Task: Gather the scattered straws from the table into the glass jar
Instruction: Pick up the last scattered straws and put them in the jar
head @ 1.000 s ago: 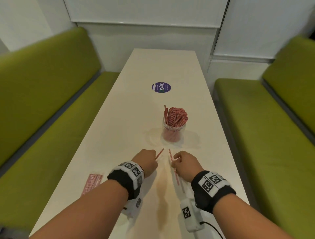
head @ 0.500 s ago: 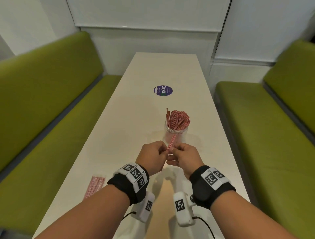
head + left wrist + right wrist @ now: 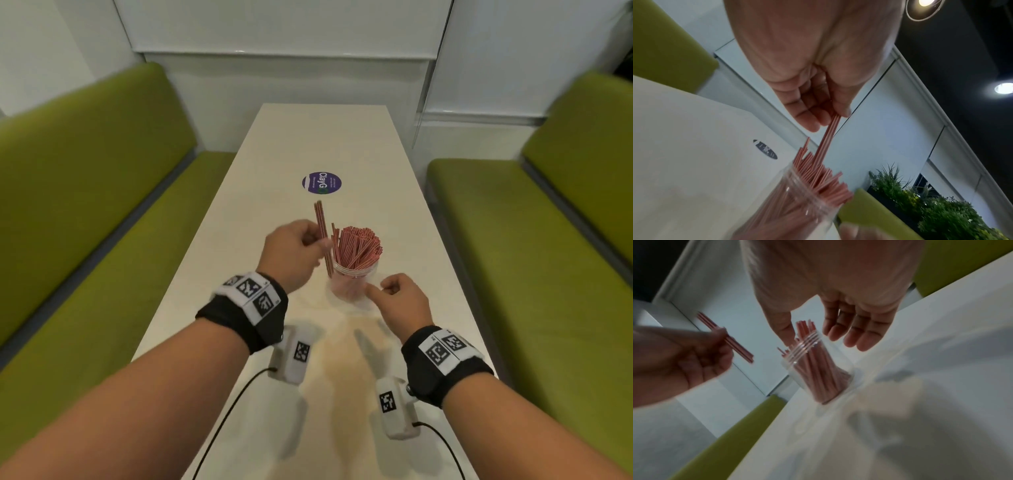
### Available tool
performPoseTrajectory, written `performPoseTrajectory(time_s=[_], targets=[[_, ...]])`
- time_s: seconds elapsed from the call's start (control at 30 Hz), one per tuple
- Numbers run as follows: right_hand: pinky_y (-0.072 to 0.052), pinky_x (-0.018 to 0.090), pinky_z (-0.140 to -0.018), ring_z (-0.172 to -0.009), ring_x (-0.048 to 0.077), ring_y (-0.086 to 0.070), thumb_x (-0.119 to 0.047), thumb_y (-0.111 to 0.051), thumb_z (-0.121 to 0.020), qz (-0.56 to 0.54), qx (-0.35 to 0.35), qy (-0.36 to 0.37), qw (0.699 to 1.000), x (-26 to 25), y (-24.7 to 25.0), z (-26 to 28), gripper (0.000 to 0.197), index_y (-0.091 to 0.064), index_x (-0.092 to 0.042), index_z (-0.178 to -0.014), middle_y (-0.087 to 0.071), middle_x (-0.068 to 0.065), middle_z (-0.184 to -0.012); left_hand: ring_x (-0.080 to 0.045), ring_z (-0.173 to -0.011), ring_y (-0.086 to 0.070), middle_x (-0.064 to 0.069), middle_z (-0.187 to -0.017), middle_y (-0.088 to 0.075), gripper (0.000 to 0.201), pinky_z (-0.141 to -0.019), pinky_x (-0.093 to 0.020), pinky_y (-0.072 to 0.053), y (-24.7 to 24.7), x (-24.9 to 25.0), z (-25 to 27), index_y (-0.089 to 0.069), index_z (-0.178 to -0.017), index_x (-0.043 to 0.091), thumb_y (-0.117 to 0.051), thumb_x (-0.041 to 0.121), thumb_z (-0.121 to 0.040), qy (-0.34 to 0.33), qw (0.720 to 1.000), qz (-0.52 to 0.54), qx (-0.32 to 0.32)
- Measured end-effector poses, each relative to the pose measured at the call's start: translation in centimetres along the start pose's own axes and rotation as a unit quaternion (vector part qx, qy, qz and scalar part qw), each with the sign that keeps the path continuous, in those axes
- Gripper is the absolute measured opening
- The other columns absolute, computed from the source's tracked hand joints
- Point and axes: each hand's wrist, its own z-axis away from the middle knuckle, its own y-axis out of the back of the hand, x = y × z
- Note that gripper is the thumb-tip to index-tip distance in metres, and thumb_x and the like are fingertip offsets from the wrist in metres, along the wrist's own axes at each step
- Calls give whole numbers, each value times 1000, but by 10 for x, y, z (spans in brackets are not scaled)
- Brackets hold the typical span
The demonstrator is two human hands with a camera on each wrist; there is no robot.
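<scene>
Left grip (image 3: 294,251) pinches straws (image 3: 322,226) | right grip (image 3: 399,301) loose, empty | cream table (image 3: 274,164) | green benches (image 3: 85,164)

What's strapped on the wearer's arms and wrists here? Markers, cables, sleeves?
No sleeves: both forearms are bare. Each wrist has a black fabric wristband, left and right, topped by a white panel printed with square black-and-white fiducial markers. Under each wrist hangs a white camera pod, left and right, bearing its own marker, with a thin black cable trailing back.
</scene>
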Motion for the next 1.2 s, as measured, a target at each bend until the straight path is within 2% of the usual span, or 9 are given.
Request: performPoseTrajectory(time_s=[0.17,0.27,0.4,0.57,0.67,0.8,0.9,1.03,1.2], targets=[[-47,35,-96,-118,17,-51,-53,-83,-56,2,-58,24,998,1,-14,-36,101,-37,-19,-139,-50,-2,-133,-16,-74,-62,5,-75,-67,6,-75,-28,-50,-18,11,-45,-64,-79,24,-70,26,-82,-42,998,-54,14],[-53,19,-82,-104,4,-58,-29,-92,-57,-76,-78,56,992,-6,-22,-46,82,-43,-27,-123,-58,-11,-115,-14,-78,-61,4,-80,-66,9,-74,-22,-46,-32,3,-50,-69,-86,19,-71,28,-82,-27,992,-118,-21],[-57,22,-79,-90,-5,-65,-5,-90,-60,-143,-84,88,982,-11,-33,-52,73,-45,-35,-111,-64,-10,-105,-13,-88,-64,4,-92,-70,17,-77,-20,-46,-36,-12,-47,-72,-92,19,-73,29,-79,14,975,-200,-96],[-46,3,-52,-86,-8,-57,1,-85,-65,-187,-100,78,974,-14,-32,-48,79,-42,-21,-128,-60,-12,-104,-14,-93,-58,1,-109,-61,26,-83,-22,-43,-29,-19,-51,-63,-107,16,-64,25,-82,-23,993,-86,78],[-51,9,-55,-84,-2,-67,-1,-85,-67,-178,-108,86,974,-10,-33,-55,73,-46,-20,-126,-65,-6,-108,-22,-140,-30,-9,-152,-29,80,-113,-33,-27,-42,-26,-56,-27,-147,8,-61,46,-86,-29,988,-126,-89],[-47,3,-63,-93,-3,-59,-17,-80,-72,-84,-91,104,987,-5,-37,-61,71,-44,-27,-132,-58,-23,-105,-21,-148,-6,-10,-160,-5,114,-119,-35,-10,-67,-21,-55,3,-152,10,-56,71,-75,-100,930,-266,-234],[-47,5,-68,-86,-11,-52,-11,-76,-74,-47,-76,108,990,-8,-33,-61,59,-49,-24,-126,-52,-26,-99,-24,-148,-3,-10,-161,-3,106,-120,-36,-7,-80,-15,-58,1,-152,8,-48,70,-81,-127,904,-341,-224],[-52,26,-69,-85,6,-58,-8,-77,-61,-38,-85,85,992,-14,-28,-55,69,-45,-28,-118,-58,-11,-100,-24,-141,-23,-9,-156,-23,63,-115,-33,-21,-82,-15,-67,-14,-152,13,-39,36,-99,-156,918,-304,-201],[-42,9,-59,-78,-5,-53,-4,-79,-69,-53,-75,83,992,-12,-30,-56,62,-45,-19,-119,-57,-13,-93,-26,-142,-23,-8,-154,-29,63,-116,-38,-21,-82,-14,-68,-19,-151,14,-39,40,-97,-168,897,-349,-212]])
